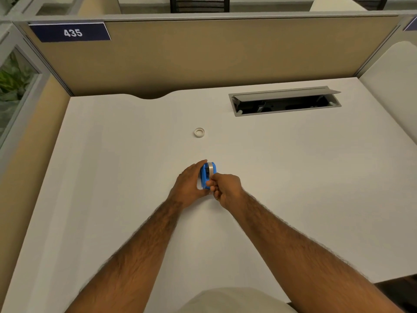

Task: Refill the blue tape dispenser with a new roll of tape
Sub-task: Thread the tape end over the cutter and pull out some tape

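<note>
Judging by the pose, seating or threading tape: left hand (191, 181) wrapping the blue tape dispenser (206, 176) at near-centre of the desk (112, 177), right hand (225, 188) pinching at its near end. Lying well apart, farther off: a small tape ring (199, 132), new or spent, unclear. Next likely needing a steady pull toward the cutter. Fingertips and cutter hidden.

The one legible marking is the number "435", in white digits on a dark blue placard (70, 32); the placard is fixed at the upper left of the tan partition panel (225, 53) behind the desk, just under the panel's grey top rail. A sliver of a second dark blue placard (411, 24) shows at the far right edge; nothing on it can be read. The blue tape dispenser (207, 175) shows no readable brand or label at this size.
</note>
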